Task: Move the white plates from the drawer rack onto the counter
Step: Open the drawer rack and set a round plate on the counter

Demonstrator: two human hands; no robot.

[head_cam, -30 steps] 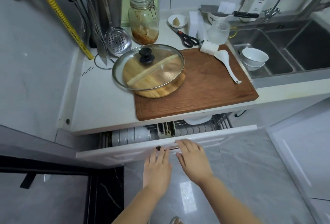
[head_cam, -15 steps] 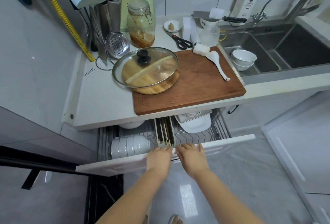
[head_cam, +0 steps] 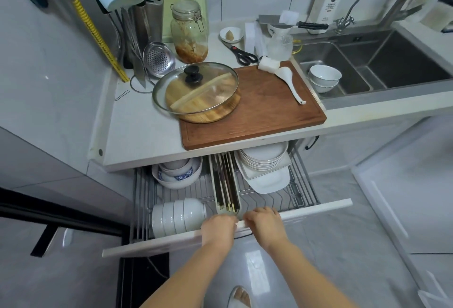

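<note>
The drawer (head_cam: 306,209) stands pulled out below the counter (head_cam: 137,133). A stack of white plates (head_cam: 263,158) rests in the wire rack (head_cam: 267,199) at the back right, partly under the counter edge, on a larger square white plate (head_cam: 267,181). My left hand (head_cam: 217,230) and my right hand (head_cam: 266,223) both grip the top edge of the drawer front, side by side near its middle.
The rack also holds a row of white bowls (head_cam: 177,215) at front left, nested bowls (head_cam: 177,172) at back left and a chopstick tray (head_cam: 224,182) in the middle. A wooden cutting board (head_cam: 264,111) with a glass pot lid (head_cam: 196,90) takes up the counter. The sink (head_cam: 367,62) is to the right.
Both hands have pulled the drawer out toward me, from nearly closed to wide open. The plates and bowls in the rack have come into view.
</note>
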